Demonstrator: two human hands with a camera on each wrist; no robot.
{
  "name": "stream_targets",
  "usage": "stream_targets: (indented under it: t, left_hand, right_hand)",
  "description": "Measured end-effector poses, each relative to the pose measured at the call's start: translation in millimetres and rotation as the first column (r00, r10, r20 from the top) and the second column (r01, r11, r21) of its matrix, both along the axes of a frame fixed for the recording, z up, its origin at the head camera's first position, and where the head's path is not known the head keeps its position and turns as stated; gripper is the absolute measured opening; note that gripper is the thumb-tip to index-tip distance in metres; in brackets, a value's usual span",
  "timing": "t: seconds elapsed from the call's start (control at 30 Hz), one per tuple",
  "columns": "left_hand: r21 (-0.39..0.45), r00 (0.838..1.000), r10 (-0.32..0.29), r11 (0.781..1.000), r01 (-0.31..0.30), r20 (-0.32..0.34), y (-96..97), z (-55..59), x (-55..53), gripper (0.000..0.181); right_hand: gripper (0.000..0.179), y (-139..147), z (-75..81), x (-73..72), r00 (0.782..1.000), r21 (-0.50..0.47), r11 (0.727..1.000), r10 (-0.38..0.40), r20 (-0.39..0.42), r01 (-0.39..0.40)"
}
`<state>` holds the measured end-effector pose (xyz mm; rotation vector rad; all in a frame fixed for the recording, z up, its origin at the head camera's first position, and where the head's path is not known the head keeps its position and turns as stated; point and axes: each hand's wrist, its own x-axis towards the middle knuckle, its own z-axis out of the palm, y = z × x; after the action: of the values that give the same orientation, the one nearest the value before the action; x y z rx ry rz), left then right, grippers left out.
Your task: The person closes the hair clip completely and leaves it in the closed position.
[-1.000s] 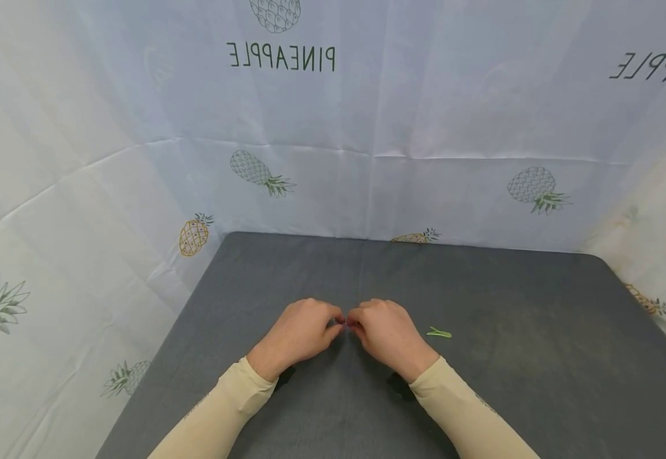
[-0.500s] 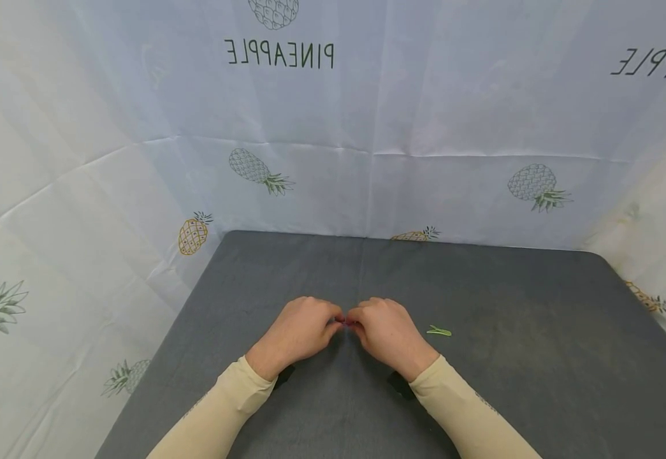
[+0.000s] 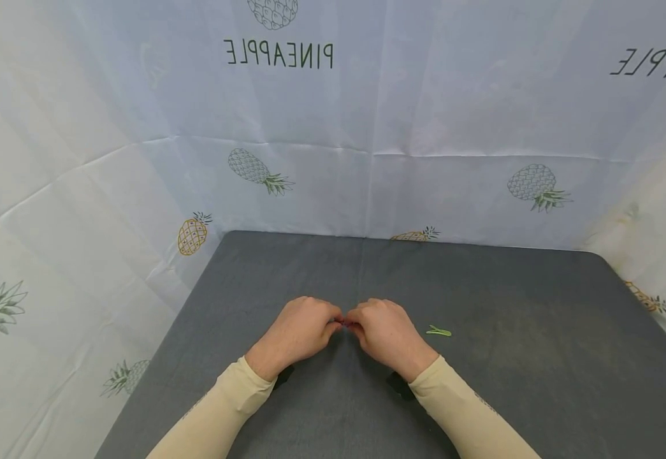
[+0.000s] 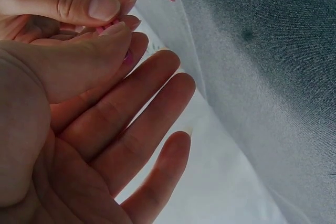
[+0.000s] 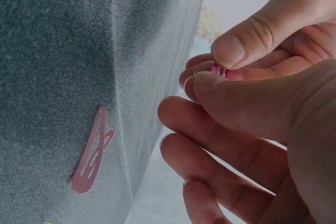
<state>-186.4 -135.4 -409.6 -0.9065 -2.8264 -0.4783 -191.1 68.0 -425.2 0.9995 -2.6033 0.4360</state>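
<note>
Both hands meet fingertip to fingertip over the middle of the grey table. Between thumb and index finger, my left hand (image 3: 301,328) pinches one end of a small pink snap hair clip (image 5: 222,71). My right hand (image 3: 387,333) pinches the other end of it; the fingertips cover most of the clip. The other fingers of the left hand (image 4: 121,124) fan out loosely below. A second pink snap hair clip (image 5: 90,153), sprung apart, lies on the table under the hands. To the right of the right hand rests a light green snap hair clip (image 3: 438,331).
The dark grey cloth-covered table (image 3: 510,357) has rounded far corners. A white curtain (image 3: 333,115) printed with pineapples hangs along its back and both sides. Black wrist straps (image 3: 401,386) show at the sleeve cuffs.
Both hands stay nearly in place, holding the pink hair clip. Only the fingertips have shifted slightly around it. The green clip has not moved.
</note>
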Motion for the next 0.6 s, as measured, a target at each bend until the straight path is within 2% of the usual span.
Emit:
stream_targets:
  t: [0.6]
  left_hand:
    - [-0.026,1.0,0.007,1.0,-0.007,-0.019,0.7,-1.3,0.2,0.005]
  right_hand:
    - [0.01,0.8,-0.3,-0.7,1.0,0.004,1.0,0.0,0.017,0.0]
